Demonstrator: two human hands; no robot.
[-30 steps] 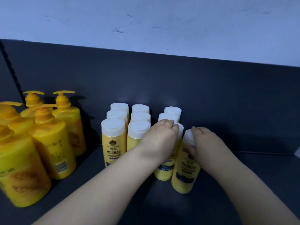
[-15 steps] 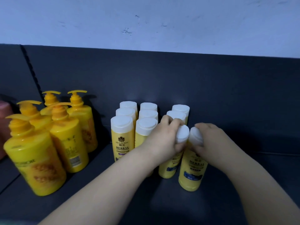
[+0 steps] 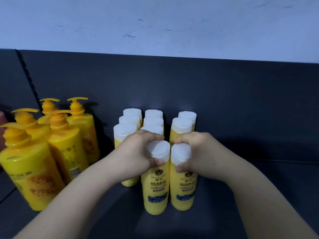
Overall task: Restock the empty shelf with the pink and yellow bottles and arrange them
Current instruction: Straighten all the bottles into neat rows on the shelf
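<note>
Several small yellow bottles with white caps (image 3: 152,120) stand in rows on the dark shelf (image 3: 259,195). My left hand (image 3: 136,154) grips the neck of the front left yellow bottle (image 3: 156,190). My right hand (image 3: 198,152) grips the neck of the front right yellow bottle (image 3: 183,192). Both held bottles stand upright side by side, close to me, in front of the rows. No pink bottle shows fully; a pinkish edge (image 3: 2,118) sits at the far left.
Several large yellow pump bottles (image 3: 67,149) stand grouped at the left of the shelf. The dark back panel (image 3: 241,100) rises behind the rows. The shelf surface at the right of the small bottles is bare.
Both hands have drawn their two bottles toward me, away from the rows, and slid from the caps down to the necks. The view has shifted so the pump bottles sit further right.
</note>
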